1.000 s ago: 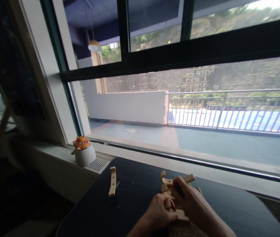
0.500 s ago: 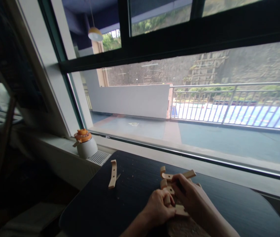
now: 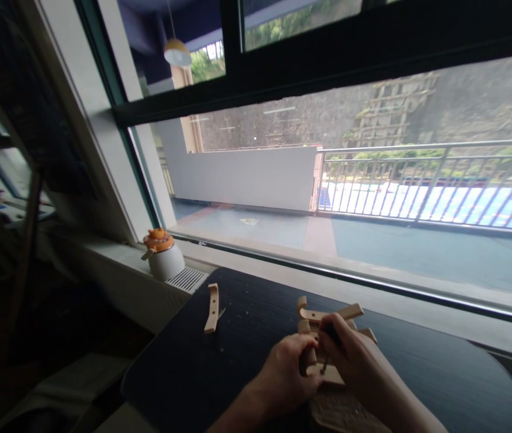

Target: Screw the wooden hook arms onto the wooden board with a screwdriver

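Wooden assembly [image 3: 326, 322]: on dark tabletop [image 3: 238, 361] by window, left hand [image 3: 285, 376] and right hand [image 3: 350, 358] both clamped around it. Risk: thin curved pieces may slip or snap under uneven pressure.

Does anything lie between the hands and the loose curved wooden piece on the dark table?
Nothing visible does. Both the left hand and right hand are on the wooden assembly; only bare dark table with some crumbs separates them from the loose curved piece.

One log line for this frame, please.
left hand: gripping wooden pieces | right hand: on same pieces | loose curved piece on table
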{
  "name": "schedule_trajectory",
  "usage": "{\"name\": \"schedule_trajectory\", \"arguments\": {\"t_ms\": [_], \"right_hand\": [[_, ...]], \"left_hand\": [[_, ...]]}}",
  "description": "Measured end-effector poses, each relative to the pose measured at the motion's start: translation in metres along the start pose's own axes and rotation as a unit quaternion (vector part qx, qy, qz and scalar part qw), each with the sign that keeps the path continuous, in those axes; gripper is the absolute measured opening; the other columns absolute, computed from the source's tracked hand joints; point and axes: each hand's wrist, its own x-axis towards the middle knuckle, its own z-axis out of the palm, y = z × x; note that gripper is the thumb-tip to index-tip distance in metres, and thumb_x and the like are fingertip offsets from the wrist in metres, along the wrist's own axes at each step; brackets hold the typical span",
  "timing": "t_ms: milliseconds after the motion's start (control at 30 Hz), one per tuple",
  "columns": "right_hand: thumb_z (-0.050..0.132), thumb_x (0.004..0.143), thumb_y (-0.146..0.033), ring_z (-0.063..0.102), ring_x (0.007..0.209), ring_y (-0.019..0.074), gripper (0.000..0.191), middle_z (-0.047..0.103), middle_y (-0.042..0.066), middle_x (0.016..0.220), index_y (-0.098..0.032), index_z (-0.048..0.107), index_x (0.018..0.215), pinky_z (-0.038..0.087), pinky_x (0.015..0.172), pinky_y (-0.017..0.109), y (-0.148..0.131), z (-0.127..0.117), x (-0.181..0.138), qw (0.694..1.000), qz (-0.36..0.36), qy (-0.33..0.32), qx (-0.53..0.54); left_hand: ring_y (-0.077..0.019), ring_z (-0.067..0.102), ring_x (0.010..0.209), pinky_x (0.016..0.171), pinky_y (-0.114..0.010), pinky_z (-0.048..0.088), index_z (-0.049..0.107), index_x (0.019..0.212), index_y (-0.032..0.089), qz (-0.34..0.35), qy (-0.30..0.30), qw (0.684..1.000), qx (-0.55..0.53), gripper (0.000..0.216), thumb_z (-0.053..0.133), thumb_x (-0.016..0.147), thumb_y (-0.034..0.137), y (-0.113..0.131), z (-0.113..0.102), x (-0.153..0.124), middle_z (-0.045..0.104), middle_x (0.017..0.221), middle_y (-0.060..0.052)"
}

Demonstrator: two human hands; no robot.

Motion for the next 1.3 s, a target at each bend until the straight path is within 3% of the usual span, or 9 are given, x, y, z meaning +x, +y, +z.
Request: {"name": "schedule_trajectory", "arguments": {"t_ms": [200, 267, 367, 467, 667, 800, 1000, 1133, 1300], "right_hand": [[0.040, 0.094, -0.033, 0.060, 0.068, 0.0178, 0.014, 0.065, 0.001, 0.078, -0.025, 0.047, 0.086, 0.042, 0.062, 0.028, 0.000, -0.015, -0.017, 0.999, 0.000, -0.027, 0.021], [0.040, 0.094, -0.033, 0.059, 0.066, 0.0170, 0.014, 0.065, 0.001, 0.077, -0.024, 0.048, 0.086, 0.042, 0.061, 0.028, 0.000, -0.020, -0.025, 0.999, -0.002, -0.029, 0.027], [0.040, 0.094, -0.033, 0.057, 0.064, 0.0158, 0.015, 0.064, 0.000, 0.076, -0.024, 0.049, 0.086, 0.042, 0.060, 0.027, -0.001, -0.025, -0.032, 0.999, 0.005, -0.028, 0.031], [0.039, 0.095, -0.035, 0.056, 0.063, 0.0152, 0.016, 0.063, 0.000, 0.075, -0.024, 0.047, 0.087, 0.042, 0.060, 0.027, -0.002, -0.025, -0.032, 0.999, 0.014, -0.020, 0.032], [0.036, 0.095, -0.033, 0.055, 0.063, 0.0152, 0.015, 0.061, 0.000, 0.075, -0.024, 0.045, 0.087, 0.041, 0.061, 0.028, -0.004, -0.024, -0.029, 0.999, 0.016, -0.018, 0.022], [0.037, 0.094, -0.033, 0.055, 0.063, 0.0153, 0.014, 0.063, -0.001, 0.075, -0.024, 0.046, 0.087, 0.041, 0.061, 0.028, -0.006, -0.029, -0.028, 0.999, 0.027, -0.027, 0.019], [0.038, 0.095, -0.034, 0.053, 0.062, 0.0141, 0.017, 0.061, -0.002, 0.072, -0.023, 0.049, 0.086, 0.039, 0.058, 0.027, -0.004, -0.039, -0.025, 0.998, 0.026, -0.051, 0.006], [0.041, 0.094, -0.033, 0.048, 0.058, 0.0128, 0.018, 0.059, -0.003, 0.068, -0.023, 0.051, 0.083, 0.036, 0.054, 0.025, 0.000, -0.045, -0.022, 0.998, 0.022, -0.051, -0.018], [0.042, 0.093, -0.030, 0.046, 0.057, 0.0120, 0.017, 0.059, -0.003, 0.067, -0.022, 0.055, 0.084, 0.034, 0.053, 0.024, -0.001, -0.052, -0.018, 0.996, 0.018, -0.083, -0.038]], "left_hand": [[-0.0182, 0.066, 0.086, 0.078, -0.022, 0.050, 0.063, 0.118, 0.025, -0.021, -0.119, 0.992, -0.026, 0.051, 0.070, 0.068, 0.018, 0.030, -0.014, -0.027, 0.071, 0.101, 0.002], [-0.0190, 0.065, 0.092, 0.082, -0.024, 0.049, 0.062, 0.118, 0.025, 0.012, -0.117, 0.993, -0.002, 0.045, 0.067, 0.074, 0.022, 0.044, -0.029, -0.027, 0.070, 0.105, 0.001], [-0.0221, 0.062, 0.099, 0.090, -0.030, 0.047, 0.066, 0.109, 0.021, 0.064, -0.014, 0.991, 0.113, 0.029, 0.061, 0.081, 0.024, 0.057, -0.049, -0.005, 0.069, 0.106, -0.004], [-0.0219, 0.060, 0.101, 0.093, -0.033, 0.045, 0.066, 0.107, 0.016, 0.130, 0.014, 0.971, 0.202, 0.025, 0.055, 0.085, 0.021, 0.055, -0.056, 0.030, 0.068, 0.105, -0.007], [-0.0241, 0.049, 0.122, 0.110, -0.039, 0.031, 0.063, 0.116, 0.016, 0.199, -0.085, 0.938, 0.271, 0.036, 0.064, 0.081, 0.025, 0.035, -0.042, 0.082, 0.061, 0.127, -0.008], [-0.0274, 0.050, 0.122, 0.106, -0.040, 0.037, 0.058, 0.124, 0.015, 0.190, -0.148, 0.923, 0.299, 0.050, 0.069, 0.077, 0.032, 0.025, -0.036, 0.090, 0.062, 0.126, -0.011], [-0.0304, 0.057, 0.104, 0.093, -0.042, 0.044, 0.062, 0.117, 0.015, 0.132, -0.121, 0.922, 0.345, 0.038, 0.058, 0.084, 0.033, 0.031, -0.053, 0.058, 0.067, 0.102, -0.012], [-0.0294, 0.060, 0.104, 0.093, -0.041, 0.044, 0.052, 0.132, 0.016, 0.067, -0.098, 0.927, 0.356, 0.047, 0.052, 0.088, 0.033, 0.031, -0.071, 0.017, 0.062, 0.116, -0.014], [-0.0301, 0.061, 0.103, 0.092, -0.040, 0.044, 0.058, 0.124, 0.020, -0.015, -0.157, 0.924, 0.349, 0.041, 0.054, 0.087, 0.038, 0.044, -0.085, -0.034, 0.066, 0.113, -0.011]]}}
